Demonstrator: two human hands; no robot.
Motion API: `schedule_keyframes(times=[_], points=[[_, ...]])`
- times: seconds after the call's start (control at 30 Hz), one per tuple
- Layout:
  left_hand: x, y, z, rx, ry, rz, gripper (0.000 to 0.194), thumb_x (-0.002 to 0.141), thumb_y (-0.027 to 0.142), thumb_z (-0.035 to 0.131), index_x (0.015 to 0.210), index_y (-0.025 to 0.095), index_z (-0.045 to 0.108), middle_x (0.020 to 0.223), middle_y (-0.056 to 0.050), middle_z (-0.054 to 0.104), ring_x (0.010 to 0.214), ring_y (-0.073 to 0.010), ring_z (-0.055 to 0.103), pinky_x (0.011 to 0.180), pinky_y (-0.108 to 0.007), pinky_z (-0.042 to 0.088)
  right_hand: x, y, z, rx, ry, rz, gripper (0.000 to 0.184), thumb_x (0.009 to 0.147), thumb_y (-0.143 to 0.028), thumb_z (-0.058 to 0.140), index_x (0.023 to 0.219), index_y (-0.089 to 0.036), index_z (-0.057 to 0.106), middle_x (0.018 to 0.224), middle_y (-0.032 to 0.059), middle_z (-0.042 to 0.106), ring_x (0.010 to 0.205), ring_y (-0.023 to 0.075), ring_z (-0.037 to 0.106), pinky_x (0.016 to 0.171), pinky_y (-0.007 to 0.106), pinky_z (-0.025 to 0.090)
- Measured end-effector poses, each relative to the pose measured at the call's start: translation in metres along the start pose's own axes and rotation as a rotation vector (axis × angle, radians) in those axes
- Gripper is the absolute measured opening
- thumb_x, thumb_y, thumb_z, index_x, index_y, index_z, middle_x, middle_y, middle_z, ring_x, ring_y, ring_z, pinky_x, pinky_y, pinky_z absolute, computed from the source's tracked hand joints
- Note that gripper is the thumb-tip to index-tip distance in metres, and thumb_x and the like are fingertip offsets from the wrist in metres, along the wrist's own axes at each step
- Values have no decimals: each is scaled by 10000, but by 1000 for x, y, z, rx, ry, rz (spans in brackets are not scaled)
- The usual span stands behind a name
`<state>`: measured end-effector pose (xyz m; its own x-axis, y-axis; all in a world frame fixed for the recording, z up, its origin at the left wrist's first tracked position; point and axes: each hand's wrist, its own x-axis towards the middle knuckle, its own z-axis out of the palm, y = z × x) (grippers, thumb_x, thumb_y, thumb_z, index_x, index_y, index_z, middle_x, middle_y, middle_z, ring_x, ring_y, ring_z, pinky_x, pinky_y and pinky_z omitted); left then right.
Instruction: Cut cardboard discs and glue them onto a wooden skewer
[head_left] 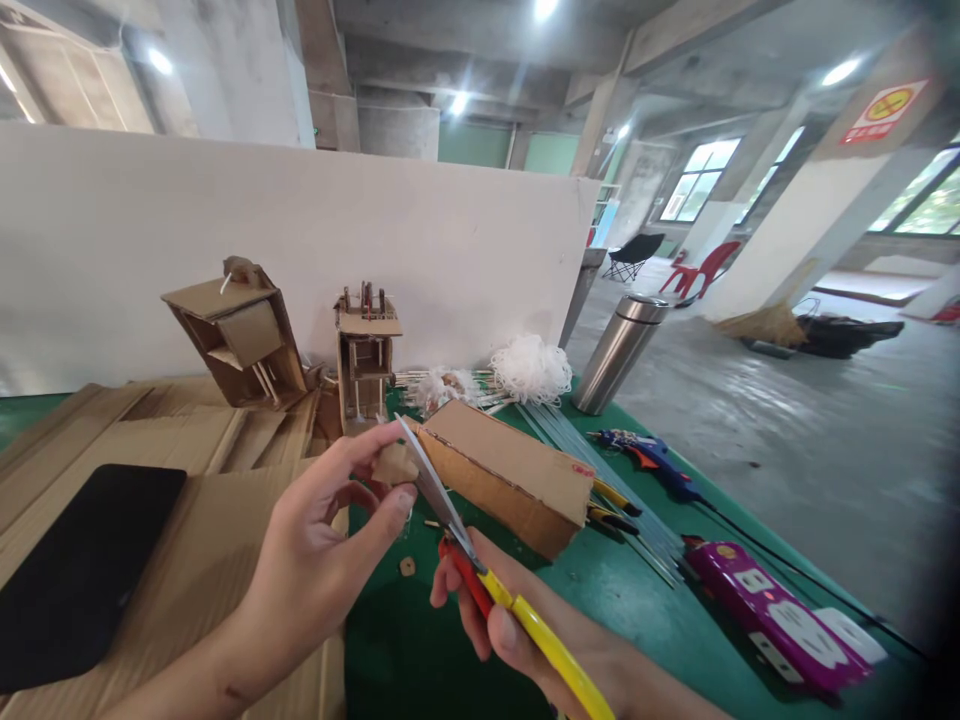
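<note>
My left hand pinches a small piece of cardboard between thumb and fingers. In my right hand is a pair of scissors with yellow and red handles. The blades point up and to the left, their tips close beside the cardboard piece and my left fingertips; whether they touch it I cannot tell. Just beyond my hands lies a long cardboard box. A tiny cardboard scrap rests on the green table below the blades.
Cardboard sheets and a black tablet-like slab lie left. Two cardboard models stand behind. Rightward are a steel flask, clear glue sticks, a glue gun with a cord and a purple power strip.
</note>
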<state>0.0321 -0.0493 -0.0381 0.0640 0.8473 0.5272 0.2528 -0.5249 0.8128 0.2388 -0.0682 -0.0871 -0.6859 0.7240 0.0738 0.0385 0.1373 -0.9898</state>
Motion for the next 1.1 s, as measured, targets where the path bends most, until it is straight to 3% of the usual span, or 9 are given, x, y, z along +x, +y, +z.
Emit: schedule_keyframes(times=[0.3,0.57,0.8,0.87,0.97,1.1], points=[[-3,-6,0,79,20,10,540,847,221,640,1355,367,529,943,1,628,713,-118,600,653,-252,560,1,-5,-1,-83,27,31,689,793,-848,304,949,-190,439,849,10,415,640,109,367,523,239,314],[-5,-10,2,107,12,20,568,876,218,617,1377,442,469,941,22,583,724,-101,555,645,-225,524,2,-5,0,-105,20,36,695,791,-854,280,899,-183,424,880,33,443,642,102,381,516,225,324],[-6,-4,8,-24,52,-92,592,859,274,631,1404,331,409,914,2,582,734,-133,581,590,-233,531,3,-13,6,-101,105,103,705,745,-890,310,859,-200,400,789,-8,399,614,103,311,498,233,277],[-6,-2,9,-85,81,-128,456,854,302,634,1275,281,459,894,0,590,737,-139,595,577,-225,528,3,-14,6,-153,109,84,718,735,-902,284,833,-201,402,781,-10,402,627,110,306,514,242,269],[-6,0,9,-67,0,-179,134,893,341,569,951,220,557,801,6,594,681,-126,584,574,-217,519,4,-18,6,-198,117,70,715,750,-893,263,810,-197,416,766,-13,408,640,119,309,544,256,271],[-6,1,7,-41,-110,-211,186,910,337,533,799,202,598,706,11,612,635,-129,571,553,-216,499,4,-19,7,-188,111,70,707,753,-889,274,798,-198,417,754,-16,411,639,119,306,543,256,270]])
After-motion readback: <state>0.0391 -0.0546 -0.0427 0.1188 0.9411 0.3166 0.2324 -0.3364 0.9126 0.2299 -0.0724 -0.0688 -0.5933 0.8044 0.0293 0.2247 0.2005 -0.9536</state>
